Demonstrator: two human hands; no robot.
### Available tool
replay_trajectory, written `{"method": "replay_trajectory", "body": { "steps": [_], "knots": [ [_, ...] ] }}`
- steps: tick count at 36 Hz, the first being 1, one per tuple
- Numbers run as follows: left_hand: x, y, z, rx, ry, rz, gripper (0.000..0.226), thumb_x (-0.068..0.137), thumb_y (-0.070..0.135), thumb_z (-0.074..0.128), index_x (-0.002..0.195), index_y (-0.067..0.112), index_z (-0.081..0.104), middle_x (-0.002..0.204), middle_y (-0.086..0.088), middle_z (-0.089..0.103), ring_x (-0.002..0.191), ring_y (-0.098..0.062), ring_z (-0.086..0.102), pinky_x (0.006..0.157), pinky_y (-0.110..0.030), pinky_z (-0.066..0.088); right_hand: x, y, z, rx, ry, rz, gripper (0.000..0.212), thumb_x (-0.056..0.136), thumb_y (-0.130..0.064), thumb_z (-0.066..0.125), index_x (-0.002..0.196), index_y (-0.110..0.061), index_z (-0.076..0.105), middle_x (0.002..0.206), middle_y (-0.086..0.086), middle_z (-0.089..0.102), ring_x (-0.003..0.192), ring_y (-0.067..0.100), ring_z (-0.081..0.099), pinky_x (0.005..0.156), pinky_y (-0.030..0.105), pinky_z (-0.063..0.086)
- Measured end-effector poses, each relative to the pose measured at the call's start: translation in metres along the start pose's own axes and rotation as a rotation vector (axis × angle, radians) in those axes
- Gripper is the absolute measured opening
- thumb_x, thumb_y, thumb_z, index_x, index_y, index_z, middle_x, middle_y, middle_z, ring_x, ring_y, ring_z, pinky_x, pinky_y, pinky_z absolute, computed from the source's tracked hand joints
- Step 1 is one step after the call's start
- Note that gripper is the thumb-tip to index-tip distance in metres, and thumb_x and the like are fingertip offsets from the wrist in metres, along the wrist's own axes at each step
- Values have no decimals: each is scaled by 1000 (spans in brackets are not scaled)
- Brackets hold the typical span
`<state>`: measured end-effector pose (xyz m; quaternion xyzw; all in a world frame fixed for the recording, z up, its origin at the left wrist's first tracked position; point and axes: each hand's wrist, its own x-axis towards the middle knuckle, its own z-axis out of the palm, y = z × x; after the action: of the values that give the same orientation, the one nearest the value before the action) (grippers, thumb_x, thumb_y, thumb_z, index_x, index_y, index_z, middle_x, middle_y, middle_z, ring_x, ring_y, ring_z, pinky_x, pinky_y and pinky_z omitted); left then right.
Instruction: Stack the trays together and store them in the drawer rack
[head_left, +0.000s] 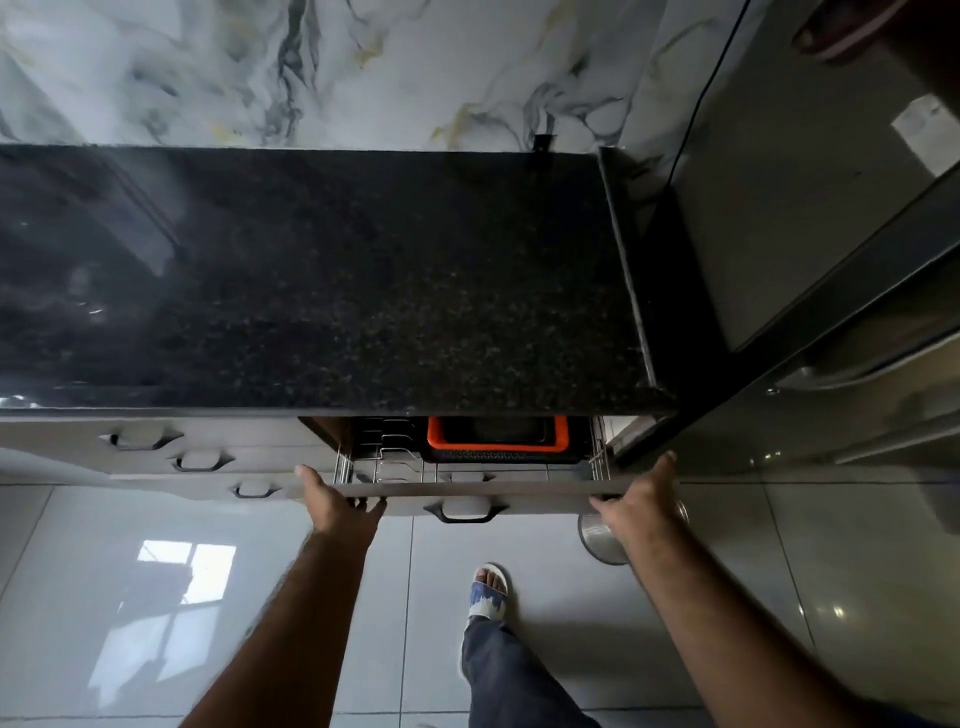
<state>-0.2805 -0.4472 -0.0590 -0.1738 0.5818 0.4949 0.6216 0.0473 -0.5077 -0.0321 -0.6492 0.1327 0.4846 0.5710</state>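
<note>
An orange tray (497, 445) lies nested on a black perforated tray (498, 457) inside the wire drawer rack (395, 470), which stands partly pulled out under the black granite counter. The counter's front edge hides the back of the trays. My left hand (337, 501) rests on the left part of the grey drawer front (535, 493), fingers over its top edge. My right hand (641, 496) holds the same front at its right end. The drawer's handle (464, 510) sits between my hands.
The black granite counter (311, 280) spans the view above the drawer. A dark fridge (810, 234) stands right of it. Shut drawers with handles (200, 461) line the left. A steel vessel (602, 535) sits on the glossy tiled floor by my right wrist; my sandalled foot (488, 592) is below.
</note>
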Motion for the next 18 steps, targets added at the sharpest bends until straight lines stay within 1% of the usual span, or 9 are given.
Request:
{"method": "replay_trajectory", "body": {
  "steps": [2,4,6,7,10,12,14,16,18],
  "knots": [
    [5,0,20,20,-19,21,98,82,75,47,157,21,17,162,-11,25,147,-27,31,117,-58,29,10,-14,21,164,98,135,83,92,-71,37,157,-23,22,167,10,20,152,36,24,122,56,23],
    [11,1,37,53,-73,40,96,83,76,45,157,22,19,163,-9,23,149,-28,26,118,-58,26,22,-25,39,243,116,168,89,86,-77,43,156,-24,26,166,8,22,151,34,26,123,55,22],
    [15,2,52,81,-129,56,94,81,76,46,156,25,23,163,-7,27,149,-26,28,119,-56,25,33,-32,51,269,91,138,86,86,-76,44,155,-27,29,165,8,25,150,33,28,122,57,23],
    [17,3,59,86,-150,66,96,80,78,47,156,26,22,163,-7,27,149,-26,28,120,-55,25,38,-35,56,271,67,127,84,87,-76,43,154,-28,30,164,8,27,149,33,30,122,57,24],
    [23,5,74,88,-189,82,100,78,80,47,157,26,20,163,-8,27,150,-28,27,121,-53,25,45,-46,68,264,35,136,79,86,-71,51,150,-27,39,156,9,42,141,31,43,119,52,34],
    [26,7,81,91,-223,86,100,77,81,48,156,25,24,160,-10,32,147,-30,33,119,-53,29,45,-53,75,256,23,145,74,86,-68,56,146,-25,45,150,9,48,135,30,48,115,49,40],
    [27,12,88,94,-232,85,98,74,81,52,152,26,34,155,-12,40,140,-32,42,116,-52,35,45,-57,77,219,-25,155,71,86,-66,57,142,-24,49,148,10,50,133,30,50,114,49,41],
    [27,17,90,117,-261,80,93,73,81,52,148,26,42,151,-11,46,135,-32,48,113,-51,38,46,-59,74,122,-77,201,81,85,-65,58,148,-19,42,154,14,43,140,34,43,118,52,33],
    [24,24,93,254,-289,108,86,79,80,43,144,24,46,150,-11,47,137,-34,46,113,-47,36,45,-68,69,-36,-167,302,93,86,-62,59,155,-8,27,159,21,31,147,39,33,122,54,23]
  ]
}}
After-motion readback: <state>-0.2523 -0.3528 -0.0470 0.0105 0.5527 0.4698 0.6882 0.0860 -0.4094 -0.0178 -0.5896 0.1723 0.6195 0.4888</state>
